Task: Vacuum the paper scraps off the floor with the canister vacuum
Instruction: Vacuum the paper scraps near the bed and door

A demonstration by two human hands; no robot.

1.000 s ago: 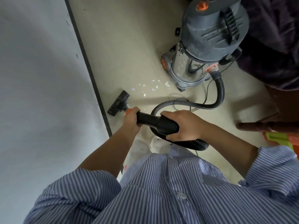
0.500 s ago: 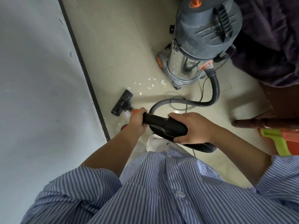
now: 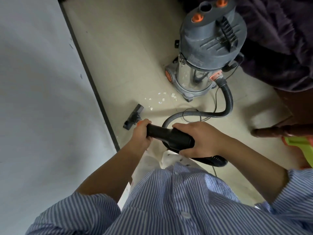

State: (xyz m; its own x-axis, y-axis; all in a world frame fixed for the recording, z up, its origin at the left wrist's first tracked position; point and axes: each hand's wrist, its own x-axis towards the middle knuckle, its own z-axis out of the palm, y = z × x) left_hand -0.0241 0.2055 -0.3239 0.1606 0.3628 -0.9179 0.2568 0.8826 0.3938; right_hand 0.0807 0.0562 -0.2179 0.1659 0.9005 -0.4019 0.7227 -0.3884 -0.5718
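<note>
Both grips clamped on wand handle [image 3: 169,137]: left hand [image 3: 140,133] forward, right hand [image 3: 201,139] behind; floor nozzle [image 3: 133,117] just beside paper scraps [image 3: 160,100].

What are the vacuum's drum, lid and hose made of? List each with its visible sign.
Drum: looks like polished steel; it mirrors the scraps and hose.
Lid: likely matte grey moulded plastic, with ribs and orange knobs.
Hose: dark and ribbed, probably flexible plastic; it bends in a loop.
</note>
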